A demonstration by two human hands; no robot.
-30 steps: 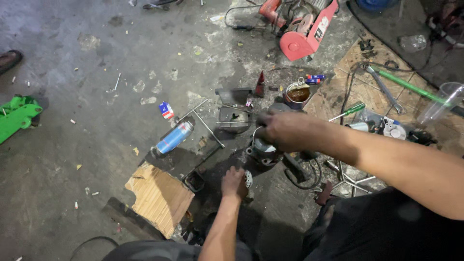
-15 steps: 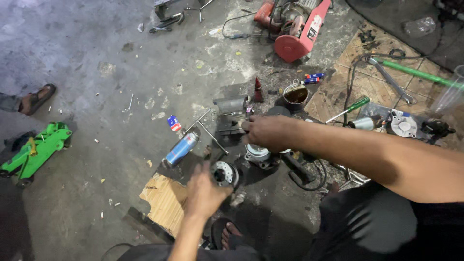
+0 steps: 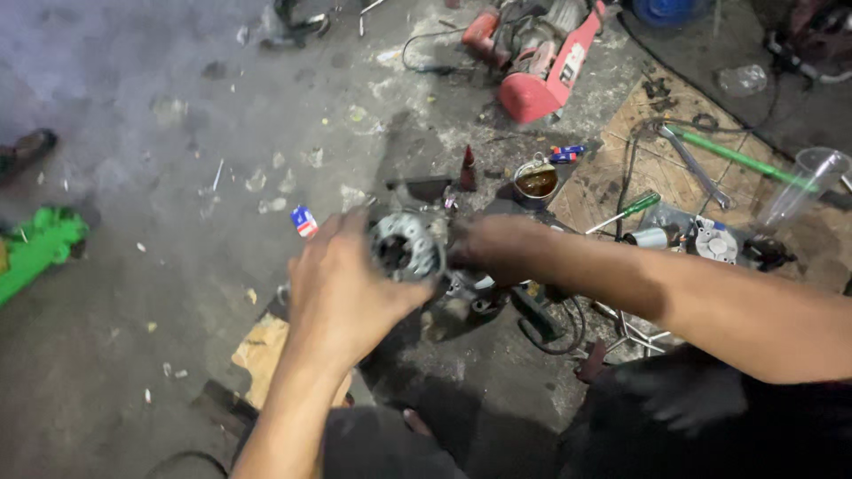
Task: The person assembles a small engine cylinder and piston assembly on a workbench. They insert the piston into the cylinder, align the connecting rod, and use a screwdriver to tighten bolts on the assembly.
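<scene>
My left hand (image 3: 342, 288) holds a round grey metal engine part (image 3: 404, 248) with a toothed rim, raised above the floor. My right hand (image 3: 493, 248) reaches across from the right and grips the other side of the same part. Just below them a dark greasy engine assembly (image 3: 466, 302) rests on the concrete floor. Both hands are slightly blurred. The fingertips of my right hand are hidden behind the part.
A red power tool (image 3: 546, 62) lies at the top. An open tin of brown liquid (image 3: 536, 180), a green-handled screwdriver (image 3: 626, 211) and a wrench (image 3: 695, 167) lie on a wooden board (image 3: 639, 168) at right. A green object (image 3: 35, 248) lies far left, a cardboard scrap (image 3: 266, 355) below.
My left hand has risen from near the floor, lifting the round metal part up to my right hand. The camera has tilted, shifting the scene.
</scene>
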